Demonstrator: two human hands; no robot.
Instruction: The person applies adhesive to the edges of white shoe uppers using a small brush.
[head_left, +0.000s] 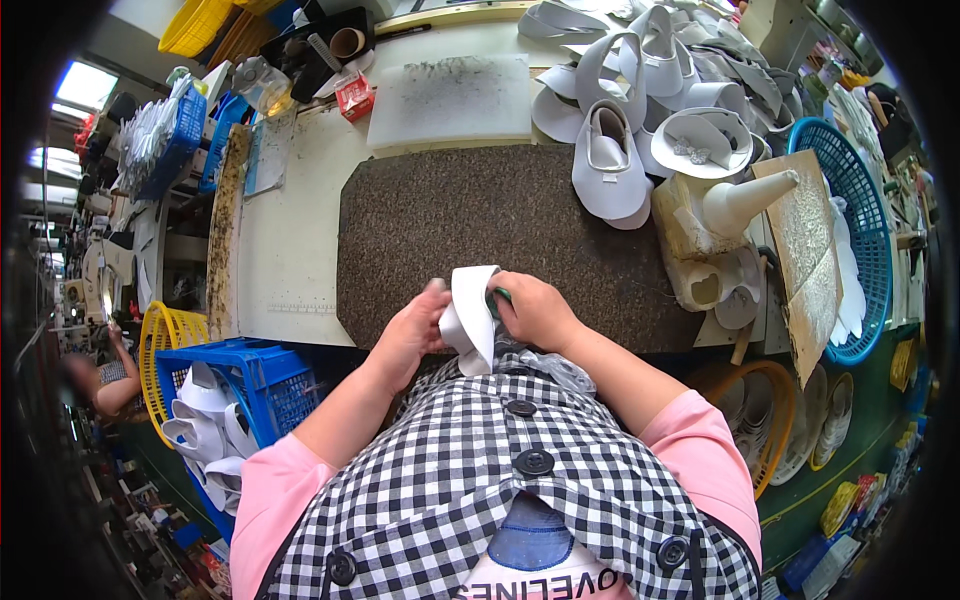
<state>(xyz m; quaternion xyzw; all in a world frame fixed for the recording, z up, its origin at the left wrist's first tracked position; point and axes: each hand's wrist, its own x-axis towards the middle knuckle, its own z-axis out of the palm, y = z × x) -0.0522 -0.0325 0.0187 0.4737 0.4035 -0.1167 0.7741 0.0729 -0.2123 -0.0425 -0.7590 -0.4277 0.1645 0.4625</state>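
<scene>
A white shoe upper (470, 318), curved into an open loop, is held up between my two hands near the front edge of the dark work mat (480, 210). My left hand (408, 338) grips its left side, fingers bent round the edge. On the other side my right hand (540, 312) is closed at the upper's top edge. A small green thing (502, 294) shows between the right thumb and fingers; most of it is hidden, so its kind cannot be told. Just in front of my apron, the upper's lower end hangs down.
White shoe uppers (607, 165) pile up at the far right, beside a pale cone-topped stand (735, 210). A white cutting board (450, 100) lies behind the mat. Blue crates (255, 375) with more uppers stand at left; a blue round basket (870, 230) is at right.
</scene>
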